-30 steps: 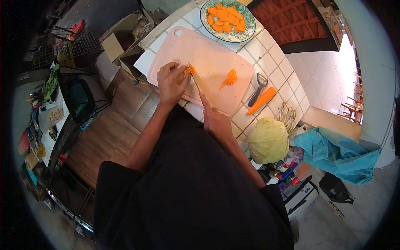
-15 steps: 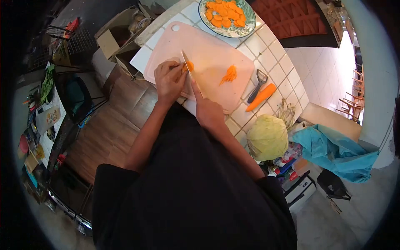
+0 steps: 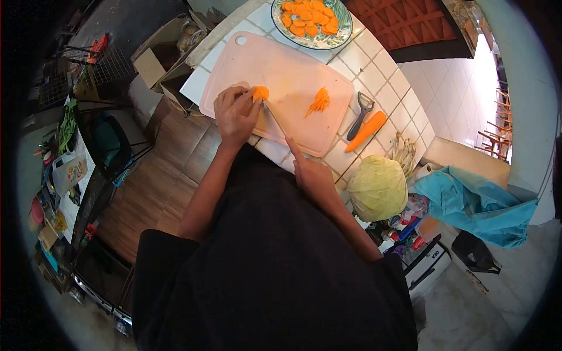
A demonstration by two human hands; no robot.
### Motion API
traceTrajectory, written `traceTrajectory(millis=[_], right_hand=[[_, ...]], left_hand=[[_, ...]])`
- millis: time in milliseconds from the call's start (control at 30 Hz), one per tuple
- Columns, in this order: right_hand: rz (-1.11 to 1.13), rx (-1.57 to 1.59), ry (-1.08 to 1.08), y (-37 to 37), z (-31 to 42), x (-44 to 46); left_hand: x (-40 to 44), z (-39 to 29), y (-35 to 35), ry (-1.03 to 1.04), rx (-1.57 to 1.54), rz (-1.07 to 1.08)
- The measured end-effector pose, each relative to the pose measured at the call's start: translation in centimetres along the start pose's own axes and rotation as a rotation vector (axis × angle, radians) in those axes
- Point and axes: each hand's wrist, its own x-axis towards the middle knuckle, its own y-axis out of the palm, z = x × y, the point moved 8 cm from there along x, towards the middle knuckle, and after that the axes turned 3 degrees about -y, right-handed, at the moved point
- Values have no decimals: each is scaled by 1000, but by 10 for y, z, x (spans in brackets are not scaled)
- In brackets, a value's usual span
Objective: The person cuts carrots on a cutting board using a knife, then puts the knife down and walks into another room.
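Near the left side of the pink cutting board (image 3: 240, 64), my left hand (image 3: 237, 116) pinches some orange carrot slices (image 3: 261, 92) with bent fingers. My right hand (image 3: 312, 175), at the board's lower edge, is closed round a knife (image 3: 276, 121), its index finger stretched along it. The blade points up and left, its tip close beside the slices. A small heap of thin carrot strips (image 3: 318, 103) lies on the right part of the board. Beyond the board, a patterned plate (image 3: 282, 36) holds several round carrot slices.
Right of the board lie a peeler (image 3: 360, 115) and a whole peeled carrot (image 3: 367, 131) on the tiled counter (image 3: 391, 98). A cabbage (image 3: 378, 188) sits at the counter's near right edge, beside a blue cloth (image 3: 474, 202). An open cardboard box (image 3: 153, 65) stands at the left.
The knife first went further up beside the carrot slices, then drew back toward me with my right hand. My left hand has stayed at the slices. The whole view has shifted slightly.
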Motion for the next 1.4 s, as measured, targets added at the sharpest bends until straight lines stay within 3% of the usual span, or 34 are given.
traceTrajectory(millis=[133,333,533,733,933,1400], right_hand=[[-174,38,-41,-8,4,5],[-180,183,-36,-16,9,12],[-175,125,-55,-19,-8,11],[-319,157,-33,-34,-19,16],[-360,246,-90,-34,-9,17],[-375,373,-43,-21,-20,10]], left_hand=[[-1,2,-2,14,6,-21],[2,1,-3,-37,4,-16],[7,0,3,-92,62,6],[11,1,8,-141,67,84],[17,-9,18,-141,225,90],[12,-10,15,-58,188,135]])
